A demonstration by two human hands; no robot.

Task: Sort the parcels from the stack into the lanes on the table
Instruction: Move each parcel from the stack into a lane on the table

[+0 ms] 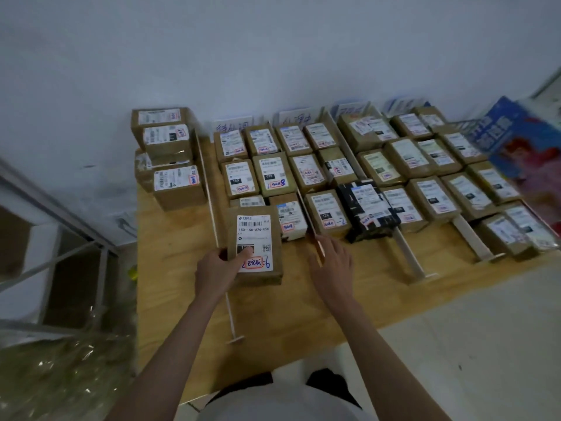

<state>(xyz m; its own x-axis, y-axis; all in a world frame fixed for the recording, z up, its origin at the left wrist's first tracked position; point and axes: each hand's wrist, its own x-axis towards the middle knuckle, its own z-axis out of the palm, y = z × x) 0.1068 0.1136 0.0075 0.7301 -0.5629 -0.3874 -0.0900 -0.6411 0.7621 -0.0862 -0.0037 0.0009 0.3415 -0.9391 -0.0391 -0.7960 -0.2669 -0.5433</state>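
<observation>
A brown cardboard parcel (254,243) with a white shipping label sits at the near end of the leftmost lane on the wooden table (182,299). My left hand (219,270) grips its near left corner, thumb on the label. My right hand (331,264) hovers open just right of it, fingers spread over a white lane divider (312,232). The stack of brown parcels (170,156) stands at the table's far left. Several rows of labelled parcels fill the lanes, among them a black-wrapped parcel (368,209).
White divider rails (406,250) run from the wall toward me. Paper lane signs (233,126) lean on the wall. A blue and red printed bag (522,138) lies at far right. A metal rack frame (60,253) and shiny plastic wrap (60,366) are left of the table.
</observation>
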